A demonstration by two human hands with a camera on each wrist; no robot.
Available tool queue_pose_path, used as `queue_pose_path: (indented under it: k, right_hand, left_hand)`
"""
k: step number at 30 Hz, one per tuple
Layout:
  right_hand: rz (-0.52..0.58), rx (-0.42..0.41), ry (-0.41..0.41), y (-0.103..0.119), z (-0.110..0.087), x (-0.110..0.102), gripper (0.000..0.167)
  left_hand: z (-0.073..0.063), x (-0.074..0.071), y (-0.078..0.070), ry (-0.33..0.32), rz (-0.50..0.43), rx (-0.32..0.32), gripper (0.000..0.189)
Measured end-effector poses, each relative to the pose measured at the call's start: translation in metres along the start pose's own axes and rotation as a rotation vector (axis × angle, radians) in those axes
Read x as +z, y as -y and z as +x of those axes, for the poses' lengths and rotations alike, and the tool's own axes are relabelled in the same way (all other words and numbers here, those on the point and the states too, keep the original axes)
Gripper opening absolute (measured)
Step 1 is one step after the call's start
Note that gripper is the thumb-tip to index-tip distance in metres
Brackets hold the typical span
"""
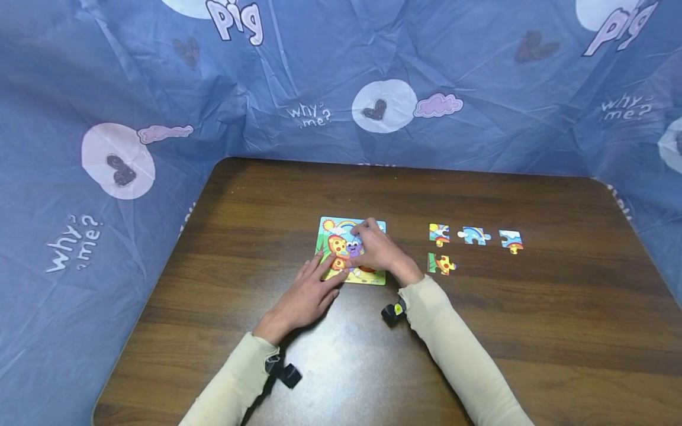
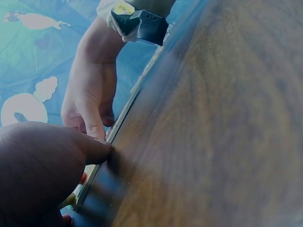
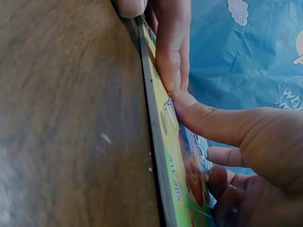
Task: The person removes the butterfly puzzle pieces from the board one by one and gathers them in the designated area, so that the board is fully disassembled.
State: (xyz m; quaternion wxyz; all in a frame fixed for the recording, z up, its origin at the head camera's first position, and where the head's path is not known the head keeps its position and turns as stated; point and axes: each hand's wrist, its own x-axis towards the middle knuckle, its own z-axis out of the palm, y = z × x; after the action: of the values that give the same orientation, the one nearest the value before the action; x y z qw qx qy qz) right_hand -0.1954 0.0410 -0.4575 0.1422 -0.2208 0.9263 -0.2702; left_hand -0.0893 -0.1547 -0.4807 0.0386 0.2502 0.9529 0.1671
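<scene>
A square jigsaw puzzle board (image 1: 379,278) with a purple butterfly picture lies flat on the table. My left hand (image 1: 306,296) rests on its lower left part with the fingers extended and spread. Over the right half of the board is my right hand (image 1: 378,248), thumb and fingers bent down onto the picture around the butterfly's face. In the right wrist view the right thumb (image 3: 208,120) touches the surface close to the left fingertips (image 3: 168,71). Whether a loose piece is between the right thumb and fingers is hidden.
Right of the board lie several loose pieces: a sun piece (image 1: 439,232), a rainbow piece (image 1: 474,235), a cloud piece (image 1: 511,239), and below them a wing piece (image 1: 441,264). The brown table (image 1: 559,331) meets blue printed cloth (image 1: 298,71) behind and at both sides.
</scene>
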Motion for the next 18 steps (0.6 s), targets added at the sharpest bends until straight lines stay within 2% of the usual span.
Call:
queue_pose_path:
  k: [9,14,18]
  right_hand:
    - [0.039,0.033,0.001,0.0019,0.0003,-0.0008,0.077]
    - [0.038,0.013,-0.017,0.0002,-0.0008,0.0011,0.076]
    - [0.023,-0.041,-0.027,-0.0018,-0.0018,0.0014,0.075]
  left_hand:
    - [-0.0004,-0.0005,-0.0008,-0.004,-0.011,0.002,0.046]
    - [-0.0006,-0.0007,-0.0009,-0.004,-0.014,0.001,0.046]
    - [-0.0002,-0.0006,-0.0010,-0.012,-0.021,0.005,0.045]
